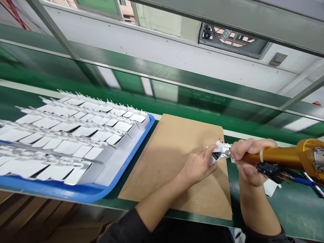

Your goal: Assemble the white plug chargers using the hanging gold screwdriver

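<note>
My left hand pinches a small white plug adapter with metal pins pointing up, above the right side of a cardboard sheet. A dark patch shows on the adapter's near face. My right hand is wrapped round a gold-coloured handheld power tool, which lies nearly level and points left. Its metal tip reaches the adapter beside my left fingers; whether it presses into it I cannot tell. A black microswitch with wires sits under the tool's body.
On the left, a blue-rimmed tray holds several rows of white adapters, pins up. White pieces lie on the green table under the tool. Behind stand a metal frame rail and a window fan. Cardboard lies below the table edge.
</note>
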`<action>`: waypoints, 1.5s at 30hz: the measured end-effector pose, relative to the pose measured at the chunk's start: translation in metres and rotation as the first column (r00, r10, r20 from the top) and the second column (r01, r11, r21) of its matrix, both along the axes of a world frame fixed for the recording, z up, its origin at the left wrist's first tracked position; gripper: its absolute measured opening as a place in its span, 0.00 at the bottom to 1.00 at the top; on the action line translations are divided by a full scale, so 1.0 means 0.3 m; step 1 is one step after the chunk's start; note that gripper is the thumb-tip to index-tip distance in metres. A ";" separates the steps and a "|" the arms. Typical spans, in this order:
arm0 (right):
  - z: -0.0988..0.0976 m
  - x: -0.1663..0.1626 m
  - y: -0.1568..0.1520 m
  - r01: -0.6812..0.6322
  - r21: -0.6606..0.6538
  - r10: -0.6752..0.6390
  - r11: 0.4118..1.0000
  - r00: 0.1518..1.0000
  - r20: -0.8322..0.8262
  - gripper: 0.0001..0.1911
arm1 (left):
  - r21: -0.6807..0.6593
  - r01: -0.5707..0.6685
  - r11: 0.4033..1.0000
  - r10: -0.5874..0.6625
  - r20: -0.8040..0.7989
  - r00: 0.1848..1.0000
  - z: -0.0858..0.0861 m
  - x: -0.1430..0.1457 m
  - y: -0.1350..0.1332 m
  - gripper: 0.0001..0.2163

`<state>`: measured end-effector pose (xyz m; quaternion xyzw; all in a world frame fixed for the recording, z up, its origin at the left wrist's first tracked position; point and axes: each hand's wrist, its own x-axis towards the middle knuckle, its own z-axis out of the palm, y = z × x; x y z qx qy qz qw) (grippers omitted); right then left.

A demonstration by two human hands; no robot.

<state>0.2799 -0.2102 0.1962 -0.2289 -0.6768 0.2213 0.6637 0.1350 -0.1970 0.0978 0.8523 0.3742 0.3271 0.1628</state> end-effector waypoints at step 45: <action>-0.008 0.022 -0.006 -0.027 -0.014 0.027 1.000 0.999 0.018 0.17 | -0.240 -0.010 0.971 0.009 -0.004 1.000 0.013 0.000 0.013 0.28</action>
